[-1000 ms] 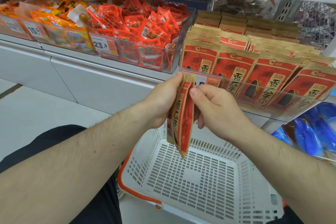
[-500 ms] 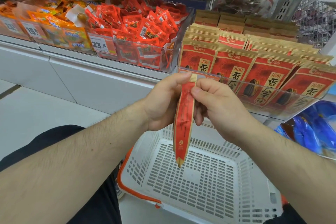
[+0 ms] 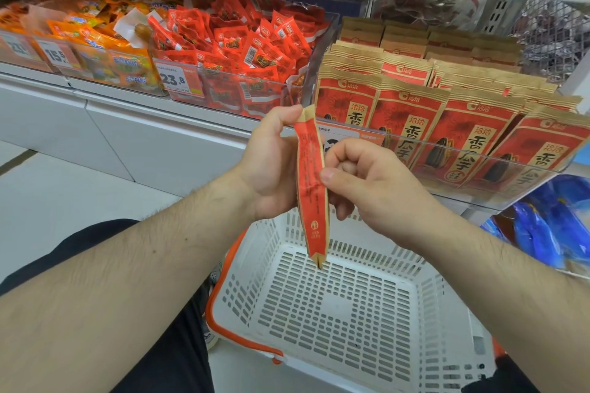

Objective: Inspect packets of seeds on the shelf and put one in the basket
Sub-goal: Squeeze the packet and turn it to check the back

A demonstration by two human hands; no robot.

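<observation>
Two hands hold one red seed packet edge-on above a white basket.

The left hand (image 3: 271,166) pinches the seed packet (image 3: 311,188) near its top; the right hand (image 3: 367,188) pinches its edge midway. The basket (image 3: 322,306) sits directly below; shelf packets (image 3: 463,124) stand beyond.

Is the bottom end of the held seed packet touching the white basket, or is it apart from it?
Apart. In the head view the seed packet hangs from the left hand and right hand; its lower tip ends in the air above the floor of the basket.
</observation>
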